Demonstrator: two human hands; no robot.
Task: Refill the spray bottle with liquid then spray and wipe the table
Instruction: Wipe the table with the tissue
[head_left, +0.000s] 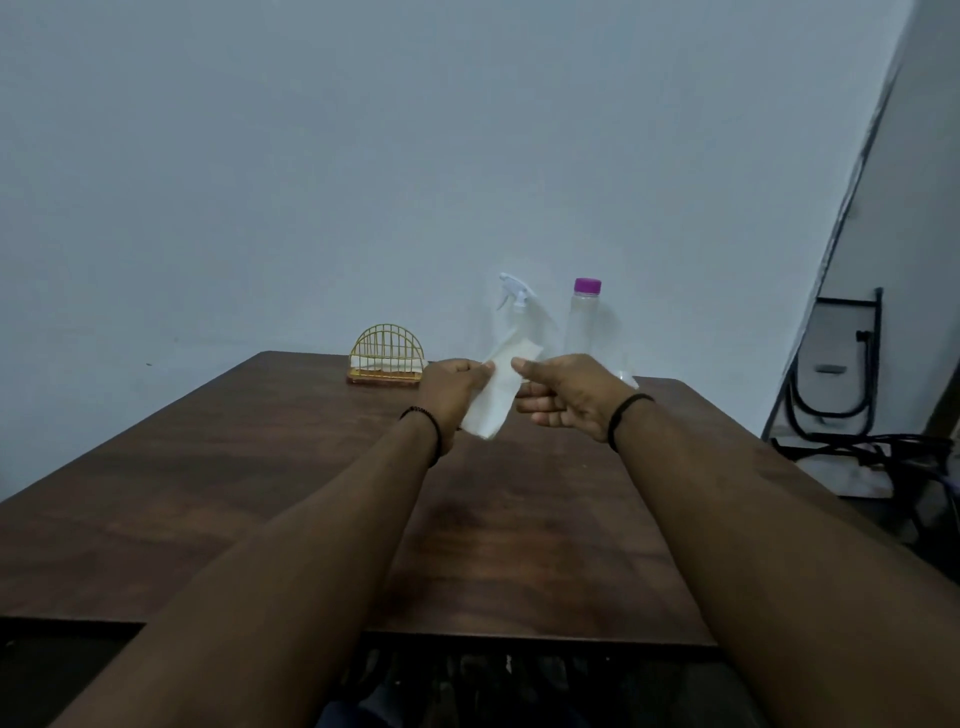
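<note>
Both hands — left hand (451, 387), right hand (563, 395) — pinch a soft white tissue (496, 395) above the dark woodgrain table (260, 467).

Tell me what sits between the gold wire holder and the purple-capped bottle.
In the head view, the spray bottle stands between the gold wire holder and purple-capped bottle, partly behind the held tissue.

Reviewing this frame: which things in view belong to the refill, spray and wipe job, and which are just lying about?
Job: spray bottle; purple-capped bottle; tissue, held between left hand and right hand; table.

Lying about: wire napkin holder; folded chair and cables at right.
</note>
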